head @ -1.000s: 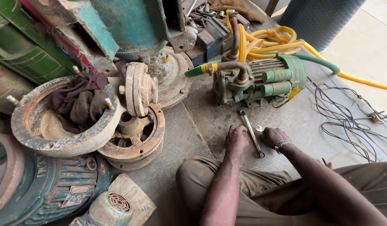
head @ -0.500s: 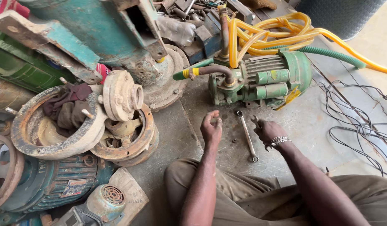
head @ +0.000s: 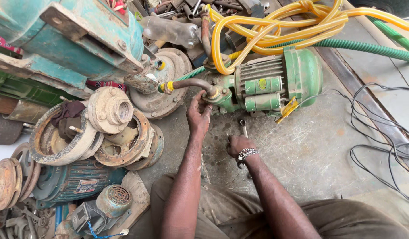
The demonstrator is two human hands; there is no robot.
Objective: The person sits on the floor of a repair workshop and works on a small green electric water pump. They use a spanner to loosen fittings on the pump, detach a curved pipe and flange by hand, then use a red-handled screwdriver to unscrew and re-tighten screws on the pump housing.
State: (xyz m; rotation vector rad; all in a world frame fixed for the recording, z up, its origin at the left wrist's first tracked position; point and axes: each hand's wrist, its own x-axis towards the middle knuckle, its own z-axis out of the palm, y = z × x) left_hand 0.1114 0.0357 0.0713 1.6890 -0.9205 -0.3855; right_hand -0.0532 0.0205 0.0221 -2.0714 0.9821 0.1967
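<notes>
On the concrete floor (head: 310,150), left hand (head: 198,116) touching green pump (head: 266,84), right hand (head: 237,145) gripping wrench (head: 243,127)

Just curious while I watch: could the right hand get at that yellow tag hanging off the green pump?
Probably yes. The right hand rests on a wrench on bare floor, with nothing between it and the yellow tag.

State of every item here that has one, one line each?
left hand: on the pump's pipe fitting
right hand: closed on the wrench
wrench: lying on the floor, gripped
green pump: upright, hoses attached
yellow hose: coiled over the pump
</notes>
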